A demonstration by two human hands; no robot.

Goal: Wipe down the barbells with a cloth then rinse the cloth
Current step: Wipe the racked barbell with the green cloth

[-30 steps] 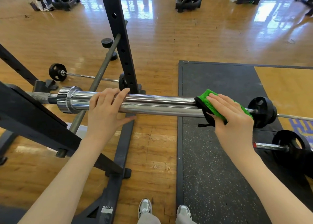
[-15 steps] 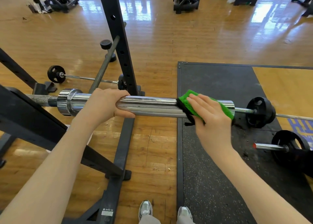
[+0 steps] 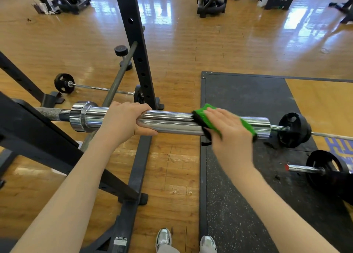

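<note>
A chrome barbell sleeve (image 3: 172, 122) runs left to right across the middle, resting on the black rack (image 3: 34, 130) at the left. My left hand (image 3: 124, 122) grips the sleeve near its collar, fingers curled over the top and thumb underneath. A green cloth with a black edge (image 3: 210, 119) is wrapped over the sleeve toward its right end. My right hand (image 3: 229, 136) presses the cloth against the sleeve, fingers laid over it and slightly blurred.
A black rack upright (image 3: 137, 48) stands just behind the sleeve. Small plate-loaded bars lie on the floor: one at the right (image 3: 294, 129), another at the lower right (image 3: 322, 168), one at the left (image 3: 64, 83). A black rubber mat (image 3: 248, 96) covers the floor at the right. My shoes (image 3: 164, 239) show at the bottom.
My right hand slid the green cloth leftward along the sleeve from its outer end. My left hand went from lying flat on the sleeve to curling round it.
</note>
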